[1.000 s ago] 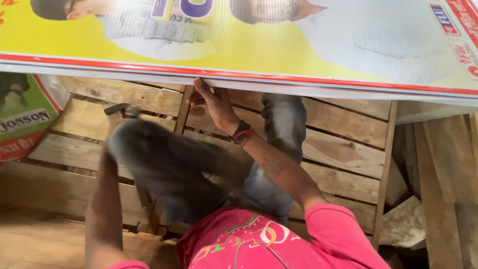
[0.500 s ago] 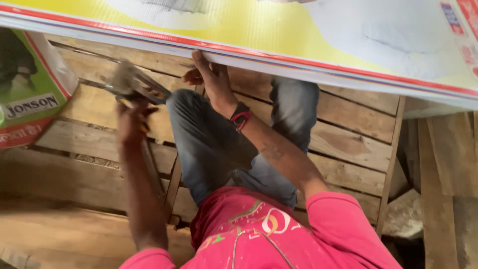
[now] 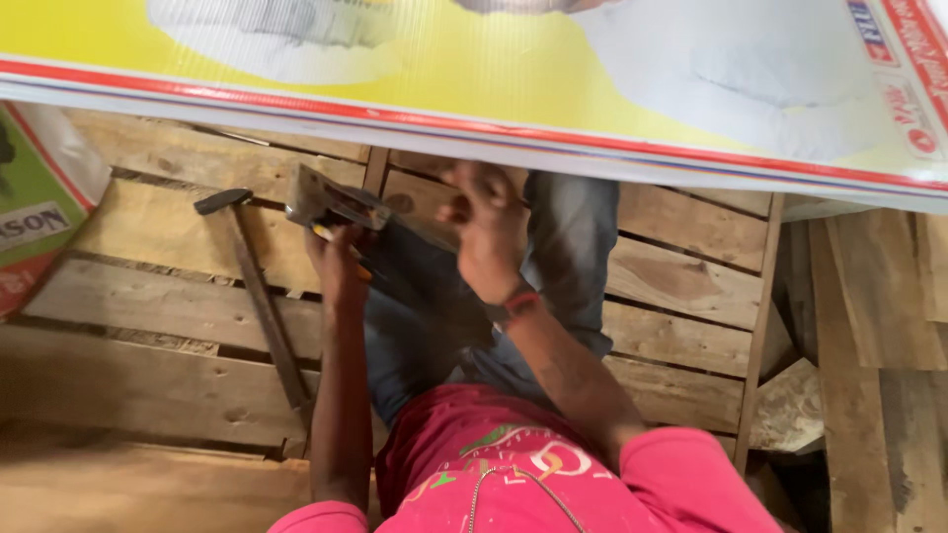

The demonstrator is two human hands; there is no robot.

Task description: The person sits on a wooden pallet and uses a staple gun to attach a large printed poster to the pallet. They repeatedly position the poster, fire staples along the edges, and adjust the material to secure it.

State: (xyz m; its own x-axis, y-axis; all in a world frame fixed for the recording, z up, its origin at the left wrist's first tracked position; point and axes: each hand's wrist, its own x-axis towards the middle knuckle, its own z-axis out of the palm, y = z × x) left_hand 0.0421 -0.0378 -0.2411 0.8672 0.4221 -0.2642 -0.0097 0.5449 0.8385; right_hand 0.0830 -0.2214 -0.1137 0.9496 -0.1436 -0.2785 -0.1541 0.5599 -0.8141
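A metal staple gun (image 3: 331,202) is gripped in the left hand (image 3: 338,265), fingers clamped on it, just under the yellow banner (image 3: 474,89). The right hand (image 3: 489,232) is held beside it, fingers loosely curled on nothing. A hammer (image 3: 252,286) is seen lying on the wooden planks (image 3: 148,296).

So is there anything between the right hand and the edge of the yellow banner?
Nothing visible: the right hand is right under the banner edge. The left hand holds a stapler-like tool off to its left.
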